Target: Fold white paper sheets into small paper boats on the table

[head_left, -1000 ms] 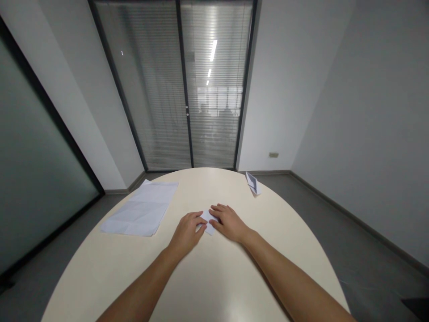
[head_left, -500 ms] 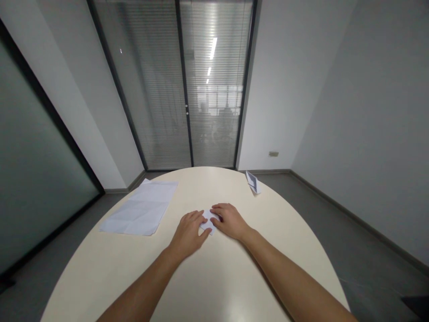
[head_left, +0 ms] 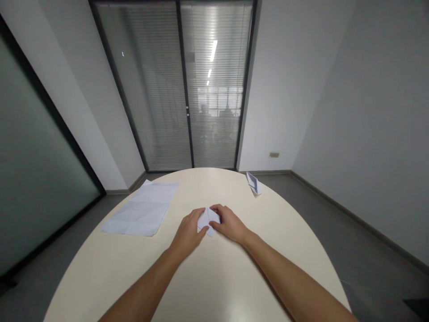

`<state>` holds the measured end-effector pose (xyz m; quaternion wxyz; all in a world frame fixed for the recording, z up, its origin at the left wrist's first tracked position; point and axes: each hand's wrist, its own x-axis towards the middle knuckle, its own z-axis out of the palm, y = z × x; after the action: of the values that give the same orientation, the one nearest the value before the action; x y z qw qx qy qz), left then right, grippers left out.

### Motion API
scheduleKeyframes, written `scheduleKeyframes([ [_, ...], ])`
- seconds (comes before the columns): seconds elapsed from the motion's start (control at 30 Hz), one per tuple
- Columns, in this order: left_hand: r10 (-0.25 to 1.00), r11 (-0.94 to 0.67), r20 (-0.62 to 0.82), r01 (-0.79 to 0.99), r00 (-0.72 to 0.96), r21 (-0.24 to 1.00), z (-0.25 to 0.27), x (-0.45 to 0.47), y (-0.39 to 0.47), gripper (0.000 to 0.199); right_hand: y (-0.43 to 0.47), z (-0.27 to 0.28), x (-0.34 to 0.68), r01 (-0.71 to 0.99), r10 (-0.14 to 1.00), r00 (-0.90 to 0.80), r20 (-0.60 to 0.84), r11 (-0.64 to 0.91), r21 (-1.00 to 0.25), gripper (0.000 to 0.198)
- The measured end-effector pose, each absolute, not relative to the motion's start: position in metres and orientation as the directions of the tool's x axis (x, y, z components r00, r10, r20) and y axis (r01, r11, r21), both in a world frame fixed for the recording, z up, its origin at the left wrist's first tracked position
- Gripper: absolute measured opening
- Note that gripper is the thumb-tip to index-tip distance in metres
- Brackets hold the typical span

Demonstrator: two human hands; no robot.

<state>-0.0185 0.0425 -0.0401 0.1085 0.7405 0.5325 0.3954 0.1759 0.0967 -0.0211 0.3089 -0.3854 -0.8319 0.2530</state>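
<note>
A small piece of folded white paper (head_left: 208, 218) lies on the round table between my hands, a crease line running down its middle and its near end coming to a point. My left hand (head_left: 187, 230) grips its left edge, fingers at the far side and thumb at the near side. On the right edge, my right hand (head_left: 231, 223) pinches the paper with curled fingers and the thumb laid near its middle. The fingers cover parts of both side edges.
A stack of creased white paper sheets (head_left: 144, 208) lies at the table's left. Near the far right edge sits another folded paper piece (head_left: 254, 184). The cream round table (head_left: 208, 277) stands before a glass partition with blinds (head_left: 214, 134).
My fingers have drawn back from the middle of the folded paper toward its side edges, so more of it shows. The other papers stay in place.
</note>
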Motion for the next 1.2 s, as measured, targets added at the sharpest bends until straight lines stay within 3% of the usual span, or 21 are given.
scheduleKeyframes([
  [0.1, 0.903, -0.319, 0.429, 0.646, -0.014, 0.693, -0.036, -0.02, 0.044, 0.053, 0.093, -0.017, 0.173, 0.458, 0.778, -0.514, 0.36, 0.604, -0.652, 0.045],
  [0.3, 0.913, -0.318, 0.405, 0.529, -0.054, 0.787, -0.024, -0.018, 0.043, 0.023, 0.088, -0.002, 0.172, 0.411, 0.679, -0.566, 0.468, 0.724, -0.553, 0.035],
  [0.57, 0.788, -0.456, 0.616, 0.672, 0.0, 0.583, -0.008, -0.01, 0.032, 0.014, 0.088, 0.012, 0.183, 0.388, 0.55, -0.577, 0.603, 0.835, -0.39, 0.02],
  [0.73, 0.746, -0.518, 0.656, 0.716, 0.111, 0.468, -0.001, -0.013, 0.028, 0.018, 0.085, 0.015, 0.181, 0.416, 0.529, -0.588, 0.612, 0.846, -0.333, 0.02],
  [1.2, 0.753, -0.501, 0.653, 0.716, 0.083, 0.487, -0.003, -0.019, 0.029, 0.017, 0.082, 0.016, 0.181, 0.427, 0.541, -0.606, 0.583, 0.84, -0.336, 0.026],
])
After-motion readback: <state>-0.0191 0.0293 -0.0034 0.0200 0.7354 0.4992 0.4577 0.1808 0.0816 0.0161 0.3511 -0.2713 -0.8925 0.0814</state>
